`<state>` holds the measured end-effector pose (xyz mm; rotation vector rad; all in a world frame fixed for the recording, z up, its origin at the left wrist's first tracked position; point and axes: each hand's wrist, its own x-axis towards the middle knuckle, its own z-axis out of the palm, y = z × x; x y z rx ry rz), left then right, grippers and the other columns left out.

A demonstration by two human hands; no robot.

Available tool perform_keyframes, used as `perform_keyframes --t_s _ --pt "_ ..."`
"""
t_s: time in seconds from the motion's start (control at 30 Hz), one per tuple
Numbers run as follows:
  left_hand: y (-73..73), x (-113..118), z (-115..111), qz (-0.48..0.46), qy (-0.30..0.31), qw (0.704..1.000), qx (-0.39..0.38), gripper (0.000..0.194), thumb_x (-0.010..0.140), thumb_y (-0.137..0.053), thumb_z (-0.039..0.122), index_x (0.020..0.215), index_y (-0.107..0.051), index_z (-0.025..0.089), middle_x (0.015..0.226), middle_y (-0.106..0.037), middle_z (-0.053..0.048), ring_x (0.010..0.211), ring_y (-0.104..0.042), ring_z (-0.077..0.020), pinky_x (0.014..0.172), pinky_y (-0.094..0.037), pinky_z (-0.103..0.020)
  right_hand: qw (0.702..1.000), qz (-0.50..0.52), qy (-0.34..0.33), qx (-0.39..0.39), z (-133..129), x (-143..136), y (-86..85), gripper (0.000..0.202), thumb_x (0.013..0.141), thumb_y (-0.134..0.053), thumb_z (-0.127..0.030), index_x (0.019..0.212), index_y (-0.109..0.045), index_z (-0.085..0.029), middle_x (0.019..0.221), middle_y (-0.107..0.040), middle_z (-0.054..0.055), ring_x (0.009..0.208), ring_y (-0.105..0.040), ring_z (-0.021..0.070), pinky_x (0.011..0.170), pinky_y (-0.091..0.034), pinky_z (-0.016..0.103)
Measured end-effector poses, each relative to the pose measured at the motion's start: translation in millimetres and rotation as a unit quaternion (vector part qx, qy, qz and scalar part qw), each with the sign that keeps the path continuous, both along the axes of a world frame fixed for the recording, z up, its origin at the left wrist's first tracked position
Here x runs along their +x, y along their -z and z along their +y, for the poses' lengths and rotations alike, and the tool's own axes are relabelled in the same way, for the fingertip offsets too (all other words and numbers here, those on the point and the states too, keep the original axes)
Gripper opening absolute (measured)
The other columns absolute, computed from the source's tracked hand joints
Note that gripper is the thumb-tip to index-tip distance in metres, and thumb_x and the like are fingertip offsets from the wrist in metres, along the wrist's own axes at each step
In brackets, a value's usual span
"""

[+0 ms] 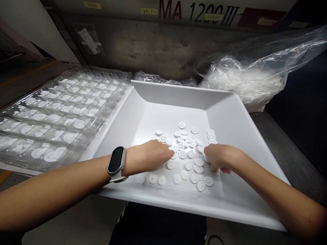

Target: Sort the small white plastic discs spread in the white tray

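Many round white plastic discs (182, 154), some with spoke-like holes, lie scattered over the floor of a large white bin (163, 92). My left hand (153, 154), with a smartwatch (117, 160) on its wrist, reaches in from the left. Its fingers are curled down at the left edge of the discs, and what they hold is hidden. On the right side of the bin floor, my right hand (219, 156) is bent down with its fingers curled inward among discs. Whatever lies under its fingertips does not show clearly.
On the left stands a clear plastic compartment tray (81, 136) filled with white parts. Behind the bin's right corner sits a clear plastic bag (247, 78) of white material. A machine panel (143, 44) with lettering rises behind.
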<state>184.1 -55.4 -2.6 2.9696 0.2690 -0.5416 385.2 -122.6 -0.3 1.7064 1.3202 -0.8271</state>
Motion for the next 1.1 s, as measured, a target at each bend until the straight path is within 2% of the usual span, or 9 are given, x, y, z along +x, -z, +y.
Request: perform_keyframes --t_s 0.1,0.2,0.53,0.73,0.83,1.1 --pt "2.9 -0.4 -0.1 -0.001 0.004 1.0 -0.003 0.006 0.086 -0.055 0.02 0.088 -0.059 0.014 0.07 -0.055 0.003 0.058 -0.051 -0.0105 0.056 -0.045 -0.026 0.996 -0.03 -0.014 -0.077 0.8 -3.8 -0.4 0.015 0.088 -0.062 -0.026 0.092 -0.062 -0.012 0.083 -0.064 0.001 0.069 -0.062 0.012 0.065 -0.054 0.029" --pt "2.8 -1.5 0.6 -0.001 0.006 1.0 -0.001 0.007 0.087 -0.054 0.019 0.088 -0.059 0.014 0.069 -0.055 0.003 0.058 -0.051 -0.0104 0.056 -0.045 -0.026 0.995 -0.034 -0.024 -0.089 1.5 -4.3 -1.2 0.015 0.09 -0.061 -0.026 0.093 -0.061 -0.012 0.083 -0.064 0.001 0.07 -0.062 0.0117 0.065 -0.054 0.028" --pt "3.5 -1.4 1.2 0.003 0.003 1.0 -0.006 0.011 0.086 -0.055 0.023 0.093 -0.059 0.015 0.071 -0.057 0.003 0.059 -0.052 -0.0112 0.057 -0.046 -0.027 0.999 -0.038 -0.002 0.0 3.7 14.5 6.1 0.025 0.092 -0.056 -0.035 0.103 -0.059 -0.013 0.09 -0.063 0.003 0.071 -0.061 0.0126 0.063 -0.053 0.029" --pt "-0.3 -0.3 2.2 0.018 -0.007 1.0 -0.008 0.014 0.087 -0.055 0.024 0.078 -0.058 0.014 0.065 -0.054 0.004 0.056 -0.049 -0.01 0.055 -0.044 -0.026 0.997 -0.028 0.004 0.066 8.1 14.5 3.0 0.027 0.092 -0.056 -0.035 0.108 -0.057 -0.014 0.102 -0.06 0.006 0.08 -0.061 0.015 0.068 -0.054 0.032" --pt "-0.8 1.5 2.0 0.021 -0.002 1.0 -0.016 0.018 0.088 -0.053 0.022 0.073 -0.057 0.014 0.063 -0.052 0.004 0.055 -0.048 -0.0096 0.056 -0.044 -0.025 0.996 -0.008 -0.001 0.093 7.5 14.7 3.9 0.028 0.092 -0.055 -0.035 0.111 -0.055 -0.015 0.102 -0.059 0.006 0.077 -0.06 0.0141 0.065 -0.053 0.03" --pt "-1.5 1.6 5.7 0.008 0.003 0.999 -0.037 0.018 0.089 -0.05 0.015 0.072 -0.056 0.014 0.06 -0.049 0.006 0.051 -0.042 -0.0083 0.051 -0.037 -0.022 0.989 0.051 -0.03 0.138 5.3 24.8 13.4 0.028 0.093 -0.054 -0.035 0.113 -0.053 -0.016 0.096 -0.059 0.004 0.068 -0.057 0.0111 0.058 -0.051 0.026"
